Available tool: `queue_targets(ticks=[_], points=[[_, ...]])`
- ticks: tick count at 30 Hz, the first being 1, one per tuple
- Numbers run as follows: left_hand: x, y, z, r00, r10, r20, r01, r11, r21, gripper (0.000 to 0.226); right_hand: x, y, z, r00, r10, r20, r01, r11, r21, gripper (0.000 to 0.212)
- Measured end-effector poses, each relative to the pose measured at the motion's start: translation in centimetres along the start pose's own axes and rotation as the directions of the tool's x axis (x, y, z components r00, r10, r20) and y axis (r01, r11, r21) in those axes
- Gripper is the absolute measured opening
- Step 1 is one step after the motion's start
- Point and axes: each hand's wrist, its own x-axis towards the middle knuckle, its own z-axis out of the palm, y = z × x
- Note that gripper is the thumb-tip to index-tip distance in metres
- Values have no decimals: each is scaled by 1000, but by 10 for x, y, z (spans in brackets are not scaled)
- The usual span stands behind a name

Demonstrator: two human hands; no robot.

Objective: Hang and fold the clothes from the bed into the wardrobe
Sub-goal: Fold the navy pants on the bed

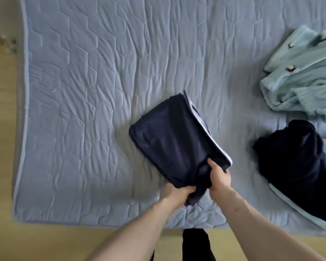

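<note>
A folded navy garment [173, 140] with a white stripe along its right edge lies near the front middle of the bed [87, 76]. My left hand [179, 193] grips its near lower edge from underneath. My right hand [219, 176] pinches the near right corner, thumb on top. A crumpled dark navy garment [294, 162] lies to the right on the bed. Behind it sits a pale mint fleece garment [301, 72] with small dark prints, bunched up. The wardrobe is out of view.
The bed has a grey-blue quilted cover. Its left and front edges meet a light wooden floor [2, 147]. More mint fabric [299, 206] pokes out under the dark garment at the right edge. Something black [196, 243] shows below, at the bed's front.
</note>
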Motion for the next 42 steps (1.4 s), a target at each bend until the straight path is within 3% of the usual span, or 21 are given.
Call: queue_targets(ticks=[2,4,5,6,7,8,9,10,11,12,13,15,16,17,19,22,24,29,35,42], points=[[-26,-12,23,969,-37,245,33,999,22,20,5,-3,-21,999,-31,-25,29,996,-80,44],[-41,-14,28,897,-88,433,-69,940,335,38,9,-5,-38,997,-75,-14,71,980,-187,50],[-40,-10,25,893,-88,441,-156,858,489,49,11,-6,-43,995,-99,3,97,967,-235,53],[-38,-3,19,922,-19,387,-234,769,595,56,14,-7,-47,992,-122,28,125,955,-267,56],[-34,10,8,947,127,294,-297,690,660,54,16,-8,-48,988,-142,58,152,946,-287,62],[-27,26,-6,931,320,175,-347,630,695,46,17,-8,-48,983,-159,87,178,936,-302,71],[-18,42,-24,856,514,47,-389,582,714,34,18,-6,-47,978,-174,112,201,926,-319,81],[-8,59,-44,732,679,-56,-434,528,730,25,20,-4,-44,974,-187,129,220,917,-334,90],[6,73,-64,605,786,-123,-456,470,756,27,21,-2,-41,969,-201,141,238,909,-343,97],[21,84,-83,539,825,-170,-439,448,779,44,22,2,-37,965,-216,147,255,902,-347,102],[36,94,-101,568,797,-205,-399,484,779,65,24,6,-33,962,-230,146,267,899,-348,104],[60,105,-124,789,588,-179,-329,650,685,107,26,12,-26,961,-248,122,275,900,-339,103],[67,107,-129,878,466,-110,-313,732,606,117,28,16,-24,959,-259,111,282,902,-328,99],[72,109,-131,915,402,-38,-319,776,544,118,30,19,-22,956,-275,102,293,903,-315,93],[75,109,-127,905,425,14,-377,786,489,93,32,22,-24,946,-311,95,325,902,-283,78],[63,95,-115,884,466,16,-424,789,445,31,24,24,-33,931,-342,129,364,898,-248,58],[46,77,-116,888,459,19,-431,819,378,13,13,25,-44,927,-342,155,371,894,-252,47],[-31,28,-142,916,401,-16,-391,900,193,9,-49,15,-74,914,-321,247,391,859,-330,37],[-176,-14,-177,915,387,-118,-382,922,62,5,-170,-14,-102,854,-338,396,495,761,-419,31],[-350,-33,-221,873,424,-239,-453,888,-77,34,-310,-56,-126,729,-279,625,614,670,-417,39]])
